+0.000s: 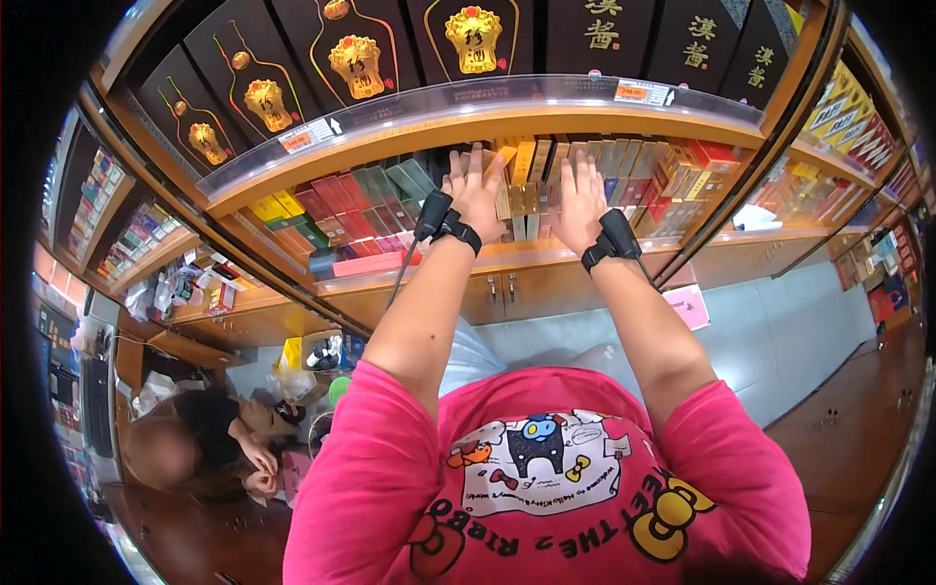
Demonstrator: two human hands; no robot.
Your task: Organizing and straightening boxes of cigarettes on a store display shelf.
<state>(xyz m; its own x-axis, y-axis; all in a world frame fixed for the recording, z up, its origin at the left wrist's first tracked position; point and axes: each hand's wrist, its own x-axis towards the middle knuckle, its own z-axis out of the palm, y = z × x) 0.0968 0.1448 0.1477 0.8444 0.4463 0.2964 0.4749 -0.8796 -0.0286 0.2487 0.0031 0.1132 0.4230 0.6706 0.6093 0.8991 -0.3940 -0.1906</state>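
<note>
My left hand (475, 199) reaches into the middle shelf with its fingers extended, over dark boxes. Its thumb lies by a tilted yellow-gold box (503, 155). Level with it, my right hand (583, 201) rests its spread fingers on the upright boxes farther right. Between the hands stand slim gold and yellow boxes (522, 161), with the ends of lower boxes (523, 199) beneath them. Neither hand is visibly closed around a box; the fingertips partly hide the boxes they touch. Each wrist wears a black strap with a small device and a cable.
Large dark gift boxes (472, 44) fill the shelf above, behind a clear lip with price tags. Red and green boxes (351, 201) line the left side. Low cabinet doors (537, 292) are below. A seated person (219, 439) is at lower left, near a cardboard box (322, 351).
</note>
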